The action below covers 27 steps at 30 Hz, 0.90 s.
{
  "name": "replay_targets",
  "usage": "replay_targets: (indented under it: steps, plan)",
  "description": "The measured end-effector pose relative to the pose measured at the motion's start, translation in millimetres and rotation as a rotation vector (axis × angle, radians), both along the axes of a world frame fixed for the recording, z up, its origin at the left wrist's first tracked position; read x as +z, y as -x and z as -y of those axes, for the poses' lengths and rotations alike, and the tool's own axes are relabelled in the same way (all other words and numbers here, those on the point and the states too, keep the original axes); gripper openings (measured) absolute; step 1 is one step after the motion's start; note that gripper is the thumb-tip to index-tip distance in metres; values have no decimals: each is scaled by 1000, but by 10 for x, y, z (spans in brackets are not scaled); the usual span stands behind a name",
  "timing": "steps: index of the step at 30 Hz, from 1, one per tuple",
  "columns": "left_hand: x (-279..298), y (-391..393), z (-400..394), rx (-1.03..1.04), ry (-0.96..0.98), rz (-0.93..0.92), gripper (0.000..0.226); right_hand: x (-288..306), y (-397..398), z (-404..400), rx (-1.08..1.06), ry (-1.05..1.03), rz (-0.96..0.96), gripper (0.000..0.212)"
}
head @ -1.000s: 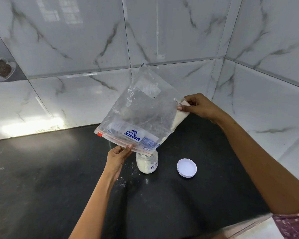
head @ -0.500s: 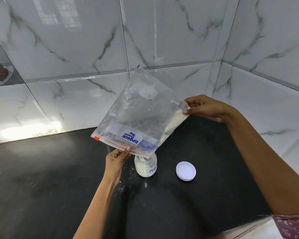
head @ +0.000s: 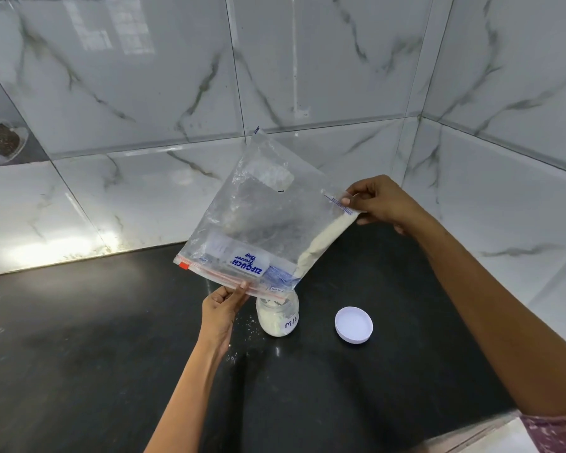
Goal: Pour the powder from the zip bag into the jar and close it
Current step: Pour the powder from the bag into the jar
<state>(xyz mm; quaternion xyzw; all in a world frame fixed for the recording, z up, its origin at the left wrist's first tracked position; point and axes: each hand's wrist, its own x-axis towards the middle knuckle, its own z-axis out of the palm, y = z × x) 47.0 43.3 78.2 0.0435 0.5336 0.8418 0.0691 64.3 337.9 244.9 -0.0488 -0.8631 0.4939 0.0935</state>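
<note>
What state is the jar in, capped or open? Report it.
Open. The jar stands uncapped under the zip bag; its white lid lies apart on the counter.

Both hands tilt zip bag [head: 258, 223] mouth-down over open jar [head: 277, 317]; lid [head: 354, 324] beside.

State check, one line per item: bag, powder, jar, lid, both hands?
zip bag: upside down, tilted, mouth over the jar.
powder: banked along the bag's right edge, running towards the mouth.
jar: upright on the counter, uncapped, partly filled.
lid: off, lying on the counter right of the jar, apart from it.
left hand: pinching the bag's zip edge.
right hand: pinching the raised bottom corner.
</note>
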Motion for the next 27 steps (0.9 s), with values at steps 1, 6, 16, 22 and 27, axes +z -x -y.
replay_targets:
  steps: [1,6,16,22,27]
  plan:
    - [0,1,0,0,1,1,18,-6,-7,18,0,17,-33,11]
    - [2,13,2,-2,7,1,21,-20,-26,91,-45,-31,-184,15]
    - [-60,26,1,10,30,20,24,56,-53,102,-31,-58,-197,10]
    - [-88,-2,1,21,60,-3,24,48,-47,130,-8,-64,-200,7]
    - [-68,2,-13,34,78,-30,23,91,-41,157,49,-145,-195,5]
